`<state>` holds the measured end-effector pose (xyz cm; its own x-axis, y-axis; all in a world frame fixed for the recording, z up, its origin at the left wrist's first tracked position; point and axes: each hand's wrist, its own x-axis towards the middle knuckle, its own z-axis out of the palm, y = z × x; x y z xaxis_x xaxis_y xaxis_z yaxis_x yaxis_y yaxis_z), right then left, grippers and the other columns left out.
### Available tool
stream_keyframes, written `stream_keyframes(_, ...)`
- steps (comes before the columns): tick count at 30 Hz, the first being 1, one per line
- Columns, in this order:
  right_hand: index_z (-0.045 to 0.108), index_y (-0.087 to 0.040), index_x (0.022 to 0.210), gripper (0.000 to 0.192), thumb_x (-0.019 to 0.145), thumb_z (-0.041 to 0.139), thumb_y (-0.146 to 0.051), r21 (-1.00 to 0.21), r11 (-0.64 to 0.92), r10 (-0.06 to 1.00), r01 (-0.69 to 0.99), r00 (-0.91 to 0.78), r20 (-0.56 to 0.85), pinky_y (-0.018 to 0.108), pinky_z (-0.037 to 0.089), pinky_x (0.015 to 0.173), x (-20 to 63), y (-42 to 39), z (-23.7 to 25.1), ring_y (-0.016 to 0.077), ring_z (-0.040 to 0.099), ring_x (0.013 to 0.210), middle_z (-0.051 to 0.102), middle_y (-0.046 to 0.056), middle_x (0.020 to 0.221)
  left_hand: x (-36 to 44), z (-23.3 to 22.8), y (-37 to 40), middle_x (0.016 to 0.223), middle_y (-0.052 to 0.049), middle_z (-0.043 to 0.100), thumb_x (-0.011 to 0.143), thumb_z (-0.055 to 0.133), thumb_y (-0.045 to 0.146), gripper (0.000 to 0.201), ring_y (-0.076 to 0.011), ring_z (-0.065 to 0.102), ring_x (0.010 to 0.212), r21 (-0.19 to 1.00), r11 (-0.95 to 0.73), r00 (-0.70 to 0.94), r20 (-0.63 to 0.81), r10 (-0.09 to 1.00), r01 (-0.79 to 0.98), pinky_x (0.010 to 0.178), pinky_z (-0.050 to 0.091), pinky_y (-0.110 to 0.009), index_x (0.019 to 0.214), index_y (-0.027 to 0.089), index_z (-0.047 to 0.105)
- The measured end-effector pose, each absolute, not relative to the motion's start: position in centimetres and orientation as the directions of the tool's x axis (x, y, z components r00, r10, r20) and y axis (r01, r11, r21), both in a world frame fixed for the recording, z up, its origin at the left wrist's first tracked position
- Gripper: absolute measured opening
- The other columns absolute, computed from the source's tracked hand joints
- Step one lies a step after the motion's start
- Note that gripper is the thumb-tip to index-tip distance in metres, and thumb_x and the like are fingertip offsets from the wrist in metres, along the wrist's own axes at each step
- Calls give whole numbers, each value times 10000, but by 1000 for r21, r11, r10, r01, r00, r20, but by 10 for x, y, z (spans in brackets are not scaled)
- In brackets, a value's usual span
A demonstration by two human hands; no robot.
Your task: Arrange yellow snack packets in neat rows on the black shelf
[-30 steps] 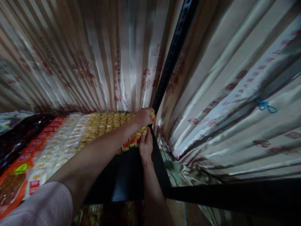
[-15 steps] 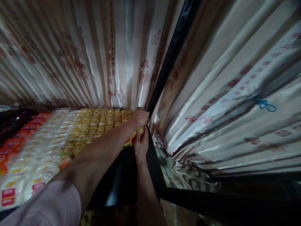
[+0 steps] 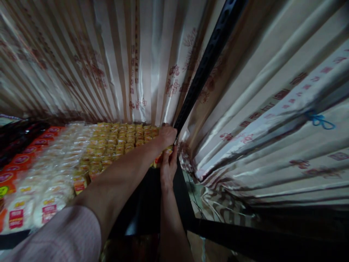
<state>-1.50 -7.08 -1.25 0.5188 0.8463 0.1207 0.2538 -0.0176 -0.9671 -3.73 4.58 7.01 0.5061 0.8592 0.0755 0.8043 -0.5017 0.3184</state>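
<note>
Left hand (image 3: 167,135) curled over the yellow snack packets (image 3: 122,140) at the shelf post (image 3: 203,71), steadying the row's end. Right hand (image 3: 168,168) pinched one packet below, fingers closed.

Shelf (image 3: 147,203) front right bare, passable. Yellow packets (image 3: 120,140) fill the back; white packets (image 3: 51,178) crowd the left. Black post (image 3: 207,65) and curtain (image 3: 272,109) close off the right corner.
</note>
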Motion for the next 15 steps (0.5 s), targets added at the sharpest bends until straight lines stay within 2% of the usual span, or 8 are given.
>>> stream_keyframes(4,351,-152,1385,640,859,352,-516,-974,22,847,223,513,137,406,301,1053,-13,-70,-17,241,387,1282,418,123,1395,-37,78,38,911,-180,688,758,499,51,237,-261,626,954,185,-543,548,24,836,819,867,438,-344,923,71,667)
stream_keyframes(7,340,-140,1390,627,872,332,-491,-978,49,845,202,514,149,392,276,1072,-13,-69,-19,225,363,1300,398,125,1410,-38,83,34,942,-177,681,803,476,114,274,-259,626,952,134,-538,539,28,842,832,815,470,-329,1024,66,630)
stream_keyframes(11,327,-140,1398,601,886,307,-454,-986,87,835,145,529,152,369,256,1084,-14,-68,-21,203,326,1323,355,111,1438,-43,87,28,933,-166,668,820,452,153,272,-264,613,952,192,-509,491,134,860,839,809,480,-347,1018,66,617)
stream_keyframes(15,394,-133,1356,578,872,317,-440,-984,96,805,152,570,166,386,294,1054,-13,-70,-20,226,383,1279,428,120,1386,-50,90,-1,1000,-125,638,832,439,166,230,-235,540,1045,285,-527,435,327,839,801,903,441,-339,941,112,633)
